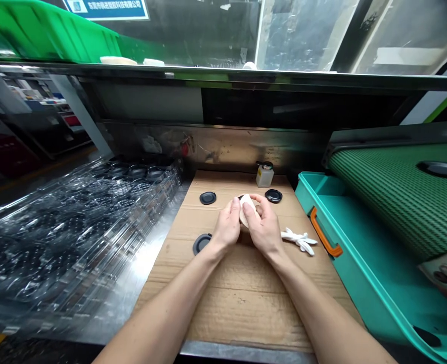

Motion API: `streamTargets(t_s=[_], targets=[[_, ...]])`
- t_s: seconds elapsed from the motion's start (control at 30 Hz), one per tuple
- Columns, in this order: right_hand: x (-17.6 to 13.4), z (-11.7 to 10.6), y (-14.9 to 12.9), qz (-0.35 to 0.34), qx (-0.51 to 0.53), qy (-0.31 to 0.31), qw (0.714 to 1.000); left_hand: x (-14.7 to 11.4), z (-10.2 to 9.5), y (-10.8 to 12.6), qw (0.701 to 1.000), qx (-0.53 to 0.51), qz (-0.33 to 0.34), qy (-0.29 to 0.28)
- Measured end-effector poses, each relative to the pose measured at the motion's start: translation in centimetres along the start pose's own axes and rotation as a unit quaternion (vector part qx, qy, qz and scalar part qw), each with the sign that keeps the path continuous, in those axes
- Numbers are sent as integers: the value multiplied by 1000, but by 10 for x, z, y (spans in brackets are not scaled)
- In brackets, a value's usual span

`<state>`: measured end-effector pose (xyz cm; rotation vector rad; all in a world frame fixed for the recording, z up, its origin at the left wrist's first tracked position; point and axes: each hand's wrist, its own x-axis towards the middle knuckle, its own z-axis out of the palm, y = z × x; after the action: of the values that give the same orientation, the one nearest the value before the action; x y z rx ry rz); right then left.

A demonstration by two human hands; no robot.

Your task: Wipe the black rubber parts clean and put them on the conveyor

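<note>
White pad [248, 208]: between both hands' fingers.
Left hand [226, 225]: fingers narrow, on its left edge.
Right hand [265, 225]: narrow, thumb across it.
Cardboard [242, 303]: bare room nearer than the fingers.
White bundle [301, 239]: just right of the fingers.
Teal bin [351, 269]: wall limits room farther right.
Clear trays [75, 222]: well left.

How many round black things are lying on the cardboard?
3: the far-left black disc, the far-right black disc near the black-topped bottle, and the near-left black disc, partly covered by the left wrist. Others may be hidden.
</note>
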<state>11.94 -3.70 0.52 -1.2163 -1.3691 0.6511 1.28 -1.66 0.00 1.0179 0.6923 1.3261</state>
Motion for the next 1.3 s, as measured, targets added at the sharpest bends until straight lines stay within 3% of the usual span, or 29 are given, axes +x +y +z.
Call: streamTargets(t_s=[0.13, 0.23, 0.33, 0.57, 0.7, 0.8, 1.0, 1.13, 1.3], targets=[[5, -15, 3, 4, -239, 64, 969, 3, 0, -5, 998, -22, -41, -30], [12, -24, 11, 32, -261, 68, 962, 8, -5, 6, 997, -11, -65, -43], [14, -25, 19, 49, -275, 48, 959, 12, -18, 28, 994, 9, -106, -8], [5, -17, 27, 55, -323, -42, 944, -7, -74, 81, 975, 193, -106, -3], [4, -15, 28, 41, -351, -74, 932, 5, -107, 90, 933, 345, -90, 46], [4, -14, 29, 37, -367, -78, 926, 32, -120, 91, 903, 417, -102, 32], [6, -13, 31, 39, -373, -80, 923, 84, -111, 85, 858, 490, -151, -29], [7, -13, 31, 35, -372, -78, 924, 105, -106, 74, 799, 575, -166, -55], [9, -12, 29, 54, -372, -96, 922, 120, -110, 63, 734, 660, -156, -41]])
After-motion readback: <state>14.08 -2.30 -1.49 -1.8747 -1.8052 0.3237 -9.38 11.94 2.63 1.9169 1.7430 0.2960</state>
